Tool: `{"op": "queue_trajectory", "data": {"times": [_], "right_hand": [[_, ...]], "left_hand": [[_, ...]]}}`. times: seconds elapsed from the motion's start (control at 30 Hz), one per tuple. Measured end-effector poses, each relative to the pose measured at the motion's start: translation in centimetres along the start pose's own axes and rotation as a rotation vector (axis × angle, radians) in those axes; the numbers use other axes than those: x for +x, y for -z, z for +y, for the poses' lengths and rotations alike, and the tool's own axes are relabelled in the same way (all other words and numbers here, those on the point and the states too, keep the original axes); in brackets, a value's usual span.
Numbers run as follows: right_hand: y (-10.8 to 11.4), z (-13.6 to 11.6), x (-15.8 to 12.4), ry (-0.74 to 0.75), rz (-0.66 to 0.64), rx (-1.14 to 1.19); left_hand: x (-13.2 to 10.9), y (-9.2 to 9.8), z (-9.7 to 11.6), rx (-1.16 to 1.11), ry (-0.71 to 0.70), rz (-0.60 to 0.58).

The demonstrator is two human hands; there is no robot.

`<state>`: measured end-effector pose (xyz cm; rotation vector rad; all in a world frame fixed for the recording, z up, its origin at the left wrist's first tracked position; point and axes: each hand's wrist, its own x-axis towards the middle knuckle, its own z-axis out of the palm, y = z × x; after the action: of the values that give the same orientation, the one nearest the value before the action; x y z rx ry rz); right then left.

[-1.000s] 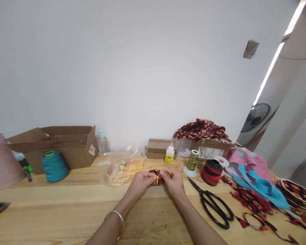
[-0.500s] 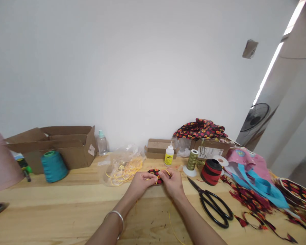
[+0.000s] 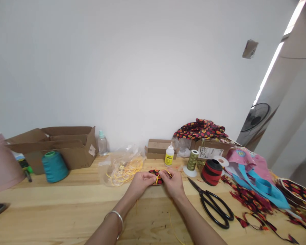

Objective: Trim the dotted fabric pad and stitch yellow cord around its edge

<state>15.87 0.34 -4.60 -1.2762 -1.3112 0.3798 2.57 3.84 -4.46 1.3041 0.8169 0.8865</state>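
A small rounded piece of black fabric with red and orange print (image 3: 155, 172) lies between my hands above the table. Thin yellow cord (image 3: 157, 178) crosses its face. My left hand (image 3: 142, 182) is closed, thumb and forefinger pinching the cord at the left side of the piece. With thumb and fingers pressed together, my right hand (image 3: 173, 182) grips the cord on the other side, and a loop of it rises over the knuckles. A loose length of cord trails down past my right forearm. The exact fingertip contact is too small to make out.
Black scissors (image 3: 211, 206) lie right of my right forearm. Behind my hands stand a glue bottle (image 3: 169, 155) and a plastic bag with yellow cord (image 3: 127, 168). Thread spools (image 3: 211, 172), fabric scraps (image 3: 255, 197) and boxes (image 3: 66, 146) line the sides.
Both hands keep their pinch at nearly the same spot. The left fingertips have drawn slightly leftward, showing more of the cord on the printed piece.
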Motion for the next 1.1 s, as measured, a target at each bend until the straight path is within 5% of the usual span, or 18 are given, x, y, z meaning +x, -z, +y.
{"op": "queue_trajectory", "data": {"times": [1.1], "right_hand": [[-0.2,-0.3,-0.1,-0.008,-0.016,0.038]], "left_hand": [[-0.5,-0.2,0.5,0.149,-0.032,0.045]]}}
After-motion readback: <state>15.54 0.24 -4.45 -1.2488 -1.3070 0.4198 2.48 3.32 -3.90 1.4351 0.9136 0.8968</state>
